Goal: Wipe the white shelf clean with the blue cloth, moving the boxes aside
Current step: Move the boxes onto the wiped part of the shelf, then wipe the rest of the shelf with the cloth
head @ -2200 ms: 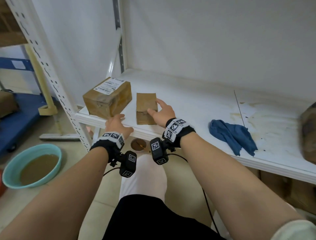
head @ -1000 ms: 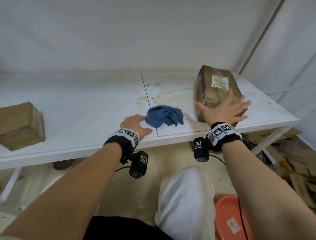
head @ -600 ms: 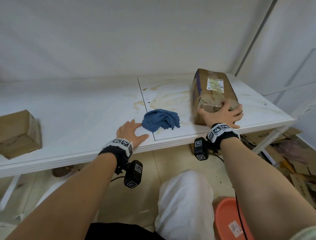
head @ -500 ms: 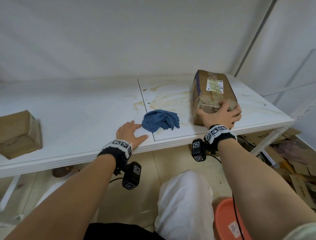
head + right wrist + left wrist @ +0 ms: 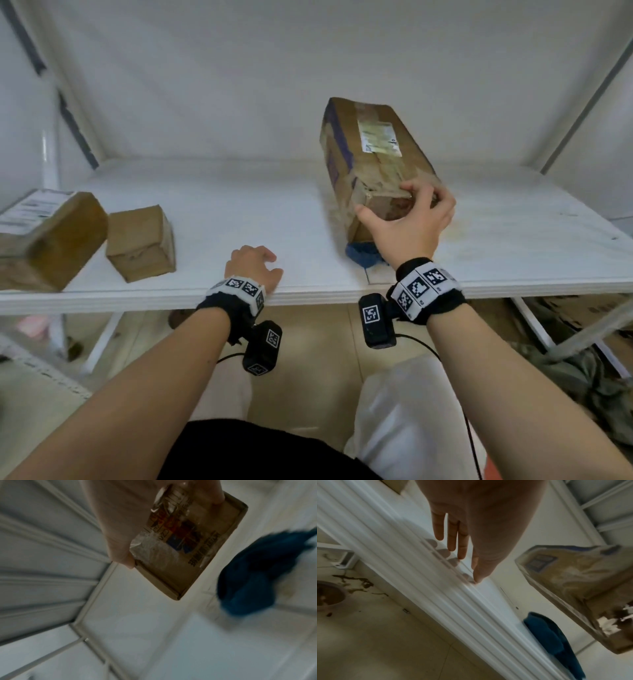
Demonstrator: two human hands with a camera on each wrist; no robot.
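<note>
1. Our right hand (image 5: 409,224) grips the near end of the long box (image 5: 371,161), raised above the white shelf (image 5: 260,209).
2. The blue cloth (image 5: 363,255) lies just beneath that hand.
3. Our left hand (image 5: 253,265) rests fingers straight on the shelf edge, two small boxes (image 5: 140,241) further left.
</note>
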